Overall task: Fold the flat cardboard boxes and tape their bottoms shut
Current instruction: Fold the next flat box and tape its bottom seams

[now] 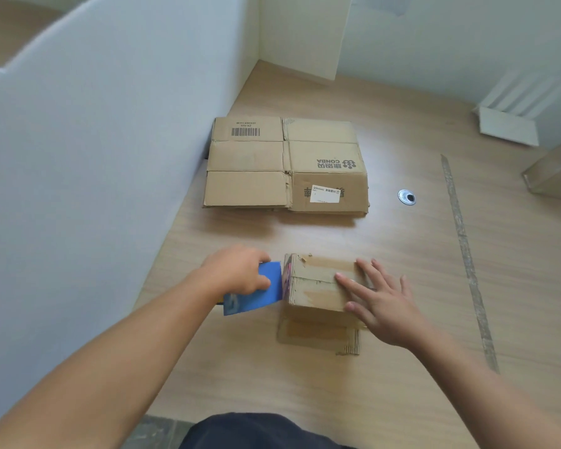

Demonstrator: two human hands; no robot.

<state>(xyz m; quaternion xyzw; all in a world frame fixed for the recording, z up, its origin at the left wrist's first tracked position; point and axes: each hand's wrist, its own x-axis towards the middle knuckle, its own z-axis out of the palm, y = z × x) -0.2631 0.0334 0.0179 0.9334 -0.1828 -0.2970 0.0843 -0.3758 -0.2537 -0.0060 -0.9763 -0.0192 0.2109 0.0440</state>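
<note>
Box [314, 286]: right hand [382, 306] flat; left hand [237, 270] grips dispenser [266, 299].

A brown cardboard box [318, 286], pink-flecked on its left edge, sits beside a blue dispenser [256, 301]. Behind, tan flat boxes [246, 189] carry a black barcode [245, 132], dark lettering [336, 163] and a white label [325, 194]. The table [402, 319] is pale wood grain; the partition [78, 157], white.

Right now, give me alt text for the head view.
A person's left hand grips a blue tape dispenser at the left end of a small folded brown cardboard box, while the right hand presses flat on its top. Behind lies a stack of flattened brown cardboard boxes on the wood-grain table.
</note>
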